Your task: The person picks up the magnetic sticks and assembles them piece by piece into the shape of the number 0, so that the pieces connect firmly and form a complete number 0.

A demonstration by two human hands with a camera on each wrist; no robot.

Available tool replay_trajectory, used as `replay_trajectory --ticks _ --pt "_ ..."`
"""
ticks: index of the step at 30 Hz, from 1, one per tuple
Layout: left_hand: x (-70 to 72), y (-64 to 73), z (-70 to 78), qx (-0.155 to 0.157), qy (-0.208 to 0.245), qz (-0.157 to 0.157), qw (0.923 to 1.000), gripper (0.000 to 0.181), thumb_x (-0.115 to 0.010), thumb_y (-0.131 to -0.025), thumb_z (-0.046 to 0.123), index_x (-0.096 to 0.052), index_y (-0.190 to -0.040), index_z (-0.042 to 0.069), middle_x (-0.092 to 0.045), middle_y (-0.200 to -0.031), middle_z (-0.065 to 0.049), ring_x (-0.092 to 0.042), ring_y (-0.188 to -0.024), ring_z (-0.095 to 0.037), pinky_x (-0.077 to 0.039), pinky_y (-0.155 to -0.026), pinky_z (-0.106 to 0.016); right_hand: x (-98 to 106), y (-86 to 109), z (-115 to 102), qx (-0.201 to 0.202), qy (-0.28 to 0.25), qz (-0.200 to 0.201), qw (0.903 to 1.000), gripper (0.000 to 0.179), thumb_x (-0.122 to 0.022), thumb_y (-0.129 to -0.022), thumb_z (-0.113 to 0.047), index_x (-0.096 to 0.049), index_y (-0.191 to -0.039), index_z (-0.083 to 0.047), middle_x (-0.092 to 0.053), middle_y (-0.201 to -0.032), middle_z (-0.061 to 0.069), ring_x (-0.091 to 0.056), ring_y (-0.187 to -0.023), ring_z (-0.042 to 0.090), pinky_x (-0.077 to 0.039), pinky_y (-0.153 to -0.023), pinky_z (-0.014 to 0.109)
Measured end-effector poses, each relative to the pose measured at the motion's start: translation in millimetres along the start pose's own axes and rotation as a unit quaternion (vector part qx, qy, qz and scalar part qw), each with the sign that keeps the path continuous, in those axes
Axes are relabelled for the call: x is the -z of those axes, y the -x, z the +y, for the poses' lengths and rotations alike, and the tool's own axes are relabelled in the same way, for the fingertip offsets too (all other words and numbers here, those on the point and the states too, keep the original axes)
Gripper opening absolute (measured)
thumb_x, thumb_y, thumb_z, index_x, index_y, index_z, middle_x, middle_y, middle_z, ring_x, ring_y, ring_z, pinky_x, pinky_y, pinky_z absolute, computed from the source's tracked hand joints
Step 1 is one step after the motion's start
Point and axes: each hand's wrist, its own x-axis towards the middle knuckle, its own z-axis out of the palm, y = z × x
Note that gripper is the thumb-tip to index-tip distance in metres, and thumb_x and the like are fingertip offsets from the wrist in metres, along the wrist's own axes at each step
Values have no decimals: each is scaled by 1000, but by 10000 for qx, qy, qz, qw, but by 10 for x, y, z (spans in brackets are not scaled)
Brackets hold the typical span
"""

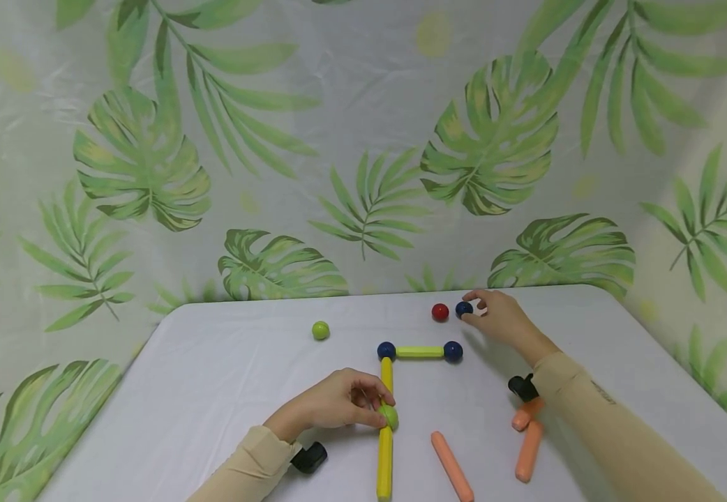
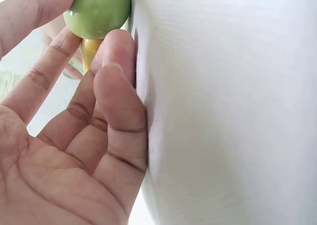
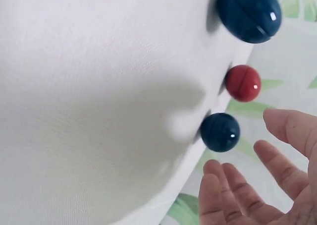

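Between thumb and fingers, my left hand [image 1: 345,401] pinches a green ball [image 1: 388,417], also large in the left wrist view. Yellow sticks [image 1: 385,464] run toward me and away from that ball. The far one reaches a dark blue ball [image 1: 386,350], from which a yellow-green stick [image 1: 420,352] leads right to another blue ball [image 1: 453,351]. My right hand [image 1: 498,317] is spread at a loose blue ball [image 1: 464,309] near the far edge. In the right wrist view, a gap shows between its fingers [image 3: 213,173] and that ball [image 3: 220,132].
A red ball [image 1: 440,312] lies just left of the loose blue one. Farther left is a second green ball [image 1: 320,330]. Orange sticks [image 1: 452,466] lie at the near right, some under my right forearm [image 1: 608,425]. A leaf-patterned cloth [image 1: 363,139] hangs behind the white table [image 1: 225,376].
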Motion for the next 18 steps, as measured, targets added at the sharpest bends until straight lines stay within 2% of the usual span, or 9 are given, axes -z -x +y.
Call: replay_trajectory --ticks 5,13,15,18 --pt "-10 9 3 -23 24 37 10000 19 -86 -92 14 -80 -110 16 -70 -92 4 -57 -74 -7 -43 -62 -17 -60 -83 49 178 285 -124 9994 53 -70 -101 -20 -58 -148 3 -63 -137 37 -63 -126 54 -52 -105 64" --pt "-13 2 -37 -85 81 81 9999 20 -86 -91 13 -81 -110 16 -71 -93 3 -58 -74 -6 -45 -63 -17 -137 -141 80 179 448 -305 9984 51 -70 -100 -13 -59 -147 2 -65 -134 37 -63 -128 54 -52 -106 64" --pt "-10 4 -43 -77 86 89 9999 20 -86 -91 13 -81 -110 16 -72 -93 3 -59 -73 -6 -45 -63 -17 -146 -152 91 127 384 -316 9987 47 -70 -101 -12 -61 -144 2 -66 -133 35 -64 -125 51 -52 -106 64" --pt "-7 8 -38 -67 96 118 9999 20 -86 -91 13 -81 -110 16 -72 -92 4 -59 -74 -5 -46 -63 -17 -153 -155 113 64 299 -312 9990 40 -71 -101 -12 -64 -139 0 -70 -124 30 -67 -113 44 -54 -100 60"
